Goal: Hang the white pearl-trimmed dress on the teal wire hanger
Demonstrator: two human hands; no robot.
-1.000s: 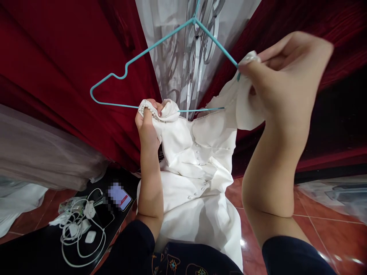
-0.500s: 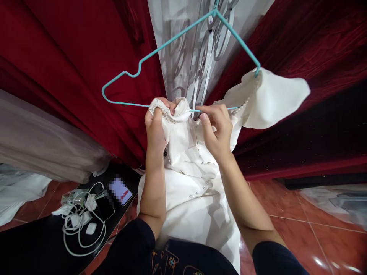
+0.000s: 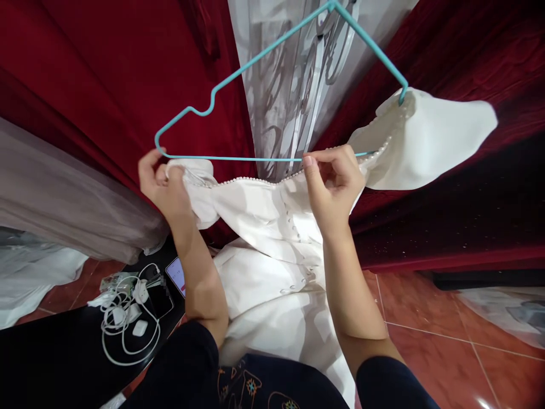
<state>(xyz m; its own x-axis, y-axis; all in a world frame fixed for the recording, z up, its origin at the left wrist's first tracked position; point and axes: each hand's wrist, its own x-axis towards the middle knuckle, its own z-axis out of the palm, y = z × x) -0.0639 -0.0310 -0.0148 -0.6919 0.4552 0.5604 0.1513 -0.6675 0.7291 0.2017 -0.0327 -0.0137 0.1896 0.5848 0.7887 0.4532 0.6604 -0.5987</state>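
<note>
Left hand (image 3: 165, 190) has shifted outward, apparently holding the white sleeve (image 3: 196, 168).

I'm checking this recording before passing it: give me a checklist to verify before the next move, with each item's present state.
1. Left hand has a grip on the pearl-trimmed white dress at its gathered left sleeve: ok.
2. Right hand pinches the lower bar of the turquoise hanger: ok.
3. Right sleeve is over the hanger's right end: ok.
4. Left sleeve is over the hanger's left end: not ok; that end is bare.
5. Hanger's hook is securely hung: cannot tell; it's out of frame.
</note>
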